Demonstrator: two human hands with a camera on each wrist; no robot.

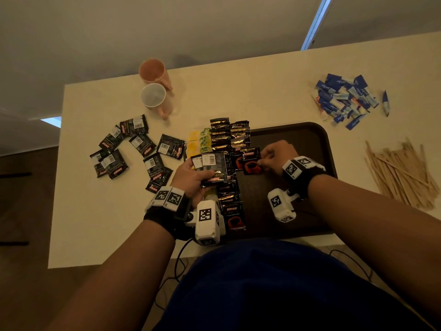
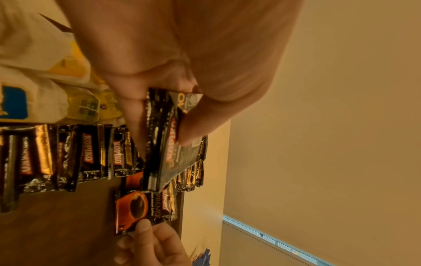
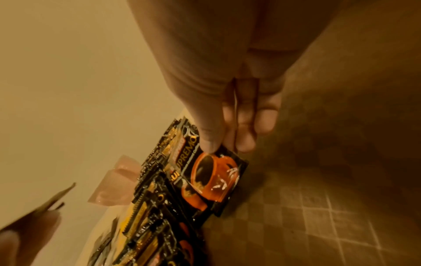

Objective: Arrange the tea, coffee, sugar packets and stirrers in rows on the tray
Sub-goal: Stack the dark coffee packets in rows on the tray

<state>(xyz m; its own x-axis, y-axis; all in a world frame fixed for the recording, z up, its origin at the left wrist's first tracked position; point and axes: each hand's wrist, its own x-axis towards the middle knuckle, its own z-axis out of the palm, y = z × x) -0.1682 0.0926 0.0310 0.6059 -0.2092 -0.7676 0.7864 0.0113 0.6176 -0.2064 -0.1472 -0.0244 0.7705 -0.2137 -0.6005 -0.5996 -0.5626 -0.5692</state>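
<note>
A dark brown tray (image 1: 310, 139) lies on the white table. Along its left side run a row of yellow and green tea bags (image 1: 198, 142) and rows of black coffee packets (image 1: 229, 139). My right hand (image 1: 274, 156) pinches the corner of one coffee packet (image 1: 250, 161) with an orange cup print (image 3: 214, 180), held at the tray surface beside the row. My left hand (image 1: 193, 173) grips a small stack of coffee packets (image 1: 212, 168) above the tray's left edge (image 2: 168, 144). More loose coffee packets (image 1: 133, 149) lie scattered on the table at the left.
Blue and white sugar packets (image 1: 343, 101) are heaped at the table's back right. Wooden stirrers (image 1: 401, 173) lie in a pile right of the tray. Two pink mugs (image 1: 155, 87) stand behind the loose coffee packets. The tray's right half shows bare surface (image 1: 298, 187).
</note>
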